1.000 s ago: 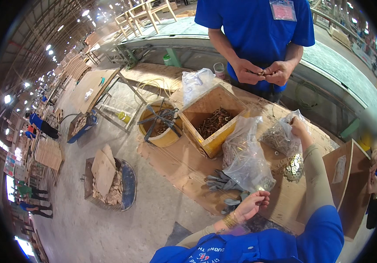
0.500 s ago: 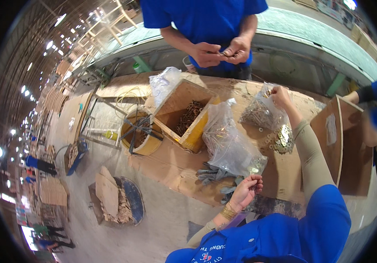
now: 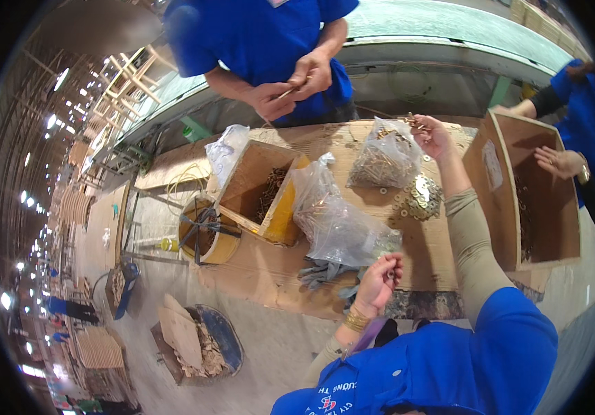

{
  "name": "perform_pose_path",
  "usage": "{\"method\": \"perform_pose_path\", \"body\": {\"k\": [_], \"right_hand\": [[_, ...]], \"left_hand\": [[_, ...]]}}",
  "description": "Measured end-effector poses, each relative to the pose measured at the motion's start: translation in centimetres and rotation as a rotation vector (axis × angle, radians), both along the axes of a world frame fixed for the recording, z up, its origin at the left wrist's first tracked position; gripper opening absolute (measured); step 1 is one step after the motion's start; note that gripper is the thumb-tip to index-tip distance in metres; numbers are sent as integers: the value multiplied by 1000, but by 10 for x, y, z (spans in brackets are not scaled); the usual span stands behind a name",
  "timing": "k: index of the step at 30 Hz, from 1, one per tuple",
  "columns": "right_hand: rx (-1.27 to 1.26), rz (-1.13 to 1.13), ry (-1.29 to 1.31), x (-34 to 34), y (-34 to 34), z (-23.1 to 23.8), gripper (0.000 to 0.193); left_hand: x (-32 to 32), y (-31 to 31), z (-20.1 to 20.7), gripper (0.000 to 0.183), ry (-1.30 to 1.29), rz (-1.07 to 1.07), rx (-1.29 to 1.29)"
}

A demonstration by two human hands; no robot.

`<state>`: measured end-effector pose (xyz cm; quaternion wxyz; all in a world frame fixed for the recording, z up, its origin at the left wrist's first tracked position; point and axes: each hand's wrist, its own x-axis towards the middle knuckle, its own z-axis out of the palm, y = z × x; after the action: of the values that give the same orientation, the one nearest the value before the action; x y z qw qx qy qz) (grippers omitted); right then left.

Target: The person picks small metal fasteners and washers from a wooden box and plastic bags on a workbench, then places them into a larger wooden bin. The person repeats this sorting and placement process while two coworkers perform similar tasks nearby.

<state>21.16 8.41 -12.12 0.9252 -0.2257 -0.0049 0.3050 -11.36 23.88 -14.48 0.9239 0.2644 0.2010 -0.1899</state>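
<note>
Clock directions are read from the right hand [image 3: 434, 138], with 12 o'clock pointing away from the wearer.

Right hand: fingers closed on several bolts [image 3: 418, 124], beside the upper edge of the bolt bag [image 3: 382, 162], which sits at 8 o'clock. Washers [image 3: 423, 198] lie loose at 6 o'clock. Left hand [image 3: 379, 282], at 7 o'clock: fingers curled in on a small ring [image 3: 390, 274], apparently a washer.

Handling, as judged: pinch the bolts by their shanks, few at a time. Keep threads clear of the bag film, which could snag or tear. Hold the forearm above the washers to avoid scattering them. Grip the ring by its rim.

Surface: the table [image 3: 259, 278] has a brown, ragged-edged covering. A second bag [image 3: 339, 232] slumps near the left hand, with gloves [image 3: 322, 272] just beyond it. Farther out, between 8 and 9 o'clock, stands a yellow-sided box [image 3: 290, 220] containing screws [image 3: 271, 195]; a bucket [image 3: 227, 250] stands beside it. A crate [image 3: 474, 169] is at 4 o'clock, a co-worker's hand [image 3: 559, 162] over it.

Room: a second co-worker [image 3: 256, 48] stands at 10 o'clock, both hands together. A pale green bench [image 3: 422, 19] runs behind at 12 o'clock. Toward 8 o'clock, a tub [image 3: 225, 335] of scraps [image 3: 211, 349] rests on the grey floor [image 3: 270, 339].
</note>
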Motion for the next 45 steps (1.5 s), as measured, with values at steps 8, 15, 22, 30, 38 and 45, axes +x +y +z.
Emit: {"method": "perform_pose_path", "body": {"k": [8, 15, 22, 30, 38, 45], "right_hand": [[27, 12, 114, -153, 12, -4, 6], [-185, -56, 34, -231, -12, 3, 4], [15, -127, 148, -249, -29, -4, 14], [107, -34, 160, -286, -51, 45, 28], [-314, -210, -210, -316, -97, 92, 10], [-335, -525, -268, -326, -162, 135, 8]], "left_hand": [[61, 10, 67, 18, -251, -14, 551], [65, -16, 56, 28, -607, -187, 1130], [38, -37, 88, 22, -613, -167, 1184], [13, -62, 113, 19, -280, -46, 419], [-2, -121, 138, 16, -431, -231, 441], [33, -152, 187, 25, -526, -746, 812]]}}
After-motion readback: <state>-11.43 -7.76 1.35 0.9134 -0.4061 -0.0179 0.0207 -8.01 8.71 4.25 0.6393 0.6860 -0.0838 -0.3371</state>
